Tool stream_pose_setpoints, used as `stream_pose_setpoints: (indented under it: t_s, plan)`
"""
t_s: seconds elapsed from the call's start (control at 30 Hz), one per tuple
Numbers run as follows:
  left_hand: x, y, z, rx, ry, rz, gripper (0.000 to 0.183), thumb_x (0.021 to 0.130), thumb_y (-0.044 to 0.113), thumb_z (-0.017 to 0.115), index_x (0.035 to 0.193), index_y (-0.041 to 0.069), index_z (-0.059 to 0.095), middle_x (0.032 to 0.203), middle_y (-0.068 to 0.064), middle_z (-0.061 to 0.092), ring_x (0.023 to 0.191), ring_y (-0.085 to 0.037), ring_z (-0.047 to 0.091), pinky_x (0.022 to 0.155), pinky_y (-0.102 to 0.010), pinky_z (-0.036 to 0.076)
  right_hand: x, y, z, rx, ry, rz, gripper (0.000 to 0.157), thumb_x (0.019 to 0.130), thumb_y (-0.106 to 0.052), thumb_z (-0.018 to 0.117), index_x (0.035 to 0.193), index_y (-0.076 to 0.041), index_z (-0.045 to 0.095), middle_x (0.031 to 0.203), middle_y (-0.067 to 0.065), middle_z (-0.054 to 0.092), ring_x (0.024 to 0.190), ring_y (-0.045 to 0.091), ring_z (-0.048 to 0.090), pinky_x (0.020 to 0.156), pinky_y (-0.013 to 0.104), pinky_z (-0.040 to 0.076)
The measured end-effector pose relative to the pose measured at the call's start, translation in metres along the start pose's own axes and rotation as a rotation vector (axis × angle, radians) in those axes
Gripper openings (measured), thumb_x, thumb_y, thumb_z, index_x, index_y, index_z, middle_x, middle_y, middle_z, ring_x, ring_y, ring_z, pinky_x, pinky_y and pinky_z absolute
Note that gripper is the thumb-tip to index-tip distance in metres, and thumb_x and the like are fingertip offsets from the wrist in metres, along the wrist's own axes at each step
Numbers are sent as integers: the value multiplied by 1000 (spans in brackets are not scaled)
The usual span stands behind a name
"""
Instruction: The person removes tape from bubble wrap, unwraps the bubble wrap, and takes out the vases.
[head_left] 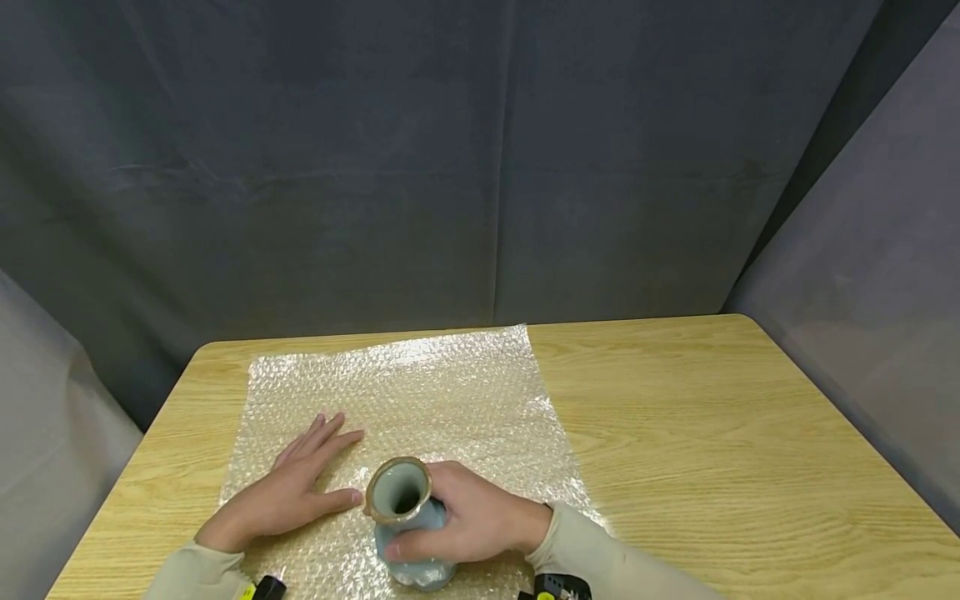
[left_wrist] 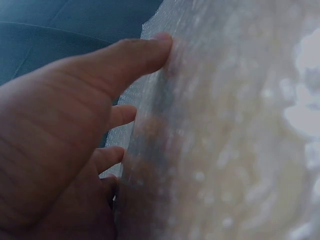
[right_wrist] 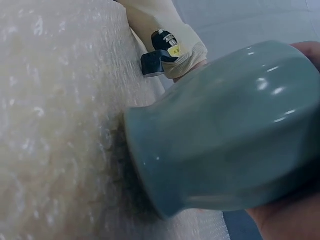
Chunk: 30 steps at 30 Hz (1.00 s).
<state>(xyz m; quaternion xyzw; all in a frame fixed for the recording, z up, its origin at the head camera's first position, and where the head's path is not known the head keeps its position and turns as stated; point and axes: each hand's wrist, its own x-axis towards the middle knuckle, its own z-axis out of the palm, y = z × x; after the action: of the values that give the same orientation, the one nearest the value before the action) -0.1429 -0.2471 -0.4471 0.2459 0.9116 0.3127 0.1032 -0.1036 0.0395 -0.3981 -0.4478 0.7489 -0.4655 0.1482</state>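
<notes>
My right hand [head_left: 480, 521] grips a pale blue-green glazed vase [head_left: 412, 529] by its side, thumb in front. The vase has a flared brown rim, and its dark mouth faces up in the head view. In the right wrist view the vase's [right_wrist: 225, 135] foot is at the bubble wrap [right_wrist: 60, 125]; whether all of it touches, I cannot tell. To the left, my left hand [head_left: 288, 487] rests on the bubble wrap [head_left: 450, 392] with its fingers spread and straight. The left wrist view shows the left thumb [left_wrist: 140, 57] and fingertips against the sheet.
The bubble wrap lies spread on a light wooden table [head_left: 712, 442], its far edge near the table's back edge. Wood surface extends to the right of the sheet. A dark grey curtain [head_left: 375, 167] hangs behind, and paler cloth [head_left: 877, 275] hangs at the right side.
</notes>
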Motion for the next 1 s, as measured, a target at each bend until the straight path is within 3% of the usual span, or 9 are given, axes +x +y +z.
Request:
stream_pose_setpoints:
  t_s: [0.5, 0.73, 1.0]
  plan:
    - [-1, 1, -2, 9, 6, -4, 76, 92, 56, 71, 157, 25, 45, 173, -18, 20, 160, -52, 8, 119, -78, 12, 1, 1, 2, 6, 21, 17, 31, 94, -26, 74, 123, -18, 68, 120, 5, 76, 111, -7, 65, 101, 19, 54]
    - [0, 0, 0, 8, 7, -7, 77, 92, 56, 71, 157, 24, 45, 173, -18, 20, 160, -51, 8, 119, -77, 11, 0, 0, 4, 17, 43, 46, 28, 91, -25, 75, 118, -19, 69, 113, -2, 76, 106, -8, 65, 98, 18, 54]
    - [-1, 0, 0, 12, 12, -10, 77, 92, 56, 71, 157, 25, 45, 173, -18, 20, 160, -51, 8, 119, -77, 12, -1, -1, 5, 60, 62, 26, 27, 91, -20, 74, 117, -16, 67, 112, 5, 76, 106, -7, 66, 98, 20, 55]
